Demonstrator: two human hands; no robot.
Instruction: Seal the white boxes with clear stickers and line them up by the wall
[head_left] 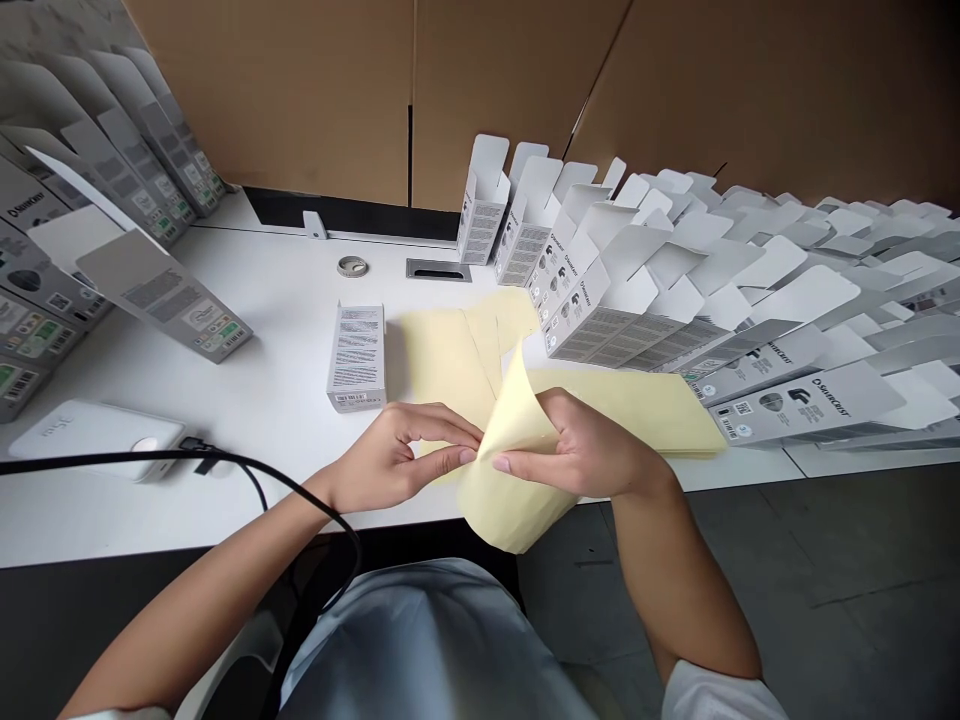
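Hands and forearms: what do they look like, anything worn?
The left hand and right hand are ungloved, with no ring or watch visible. Both forearms are bare; pale sleeves show at the bottom edge. A black cable crosses in front of the left forearm.

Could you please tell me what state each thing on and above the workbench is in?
Left hand: closed, pinching the yellow sheet
Right hand: closed, gripping the yellow sheet
Yellow sheet: curled
Yellow paper stack: lying flat
Silvercrest cartons on the right: top flaps open
Single carton on the left: flap open
Small carton in the middle: near end closed
Power bank: lying flat, cable plugged in
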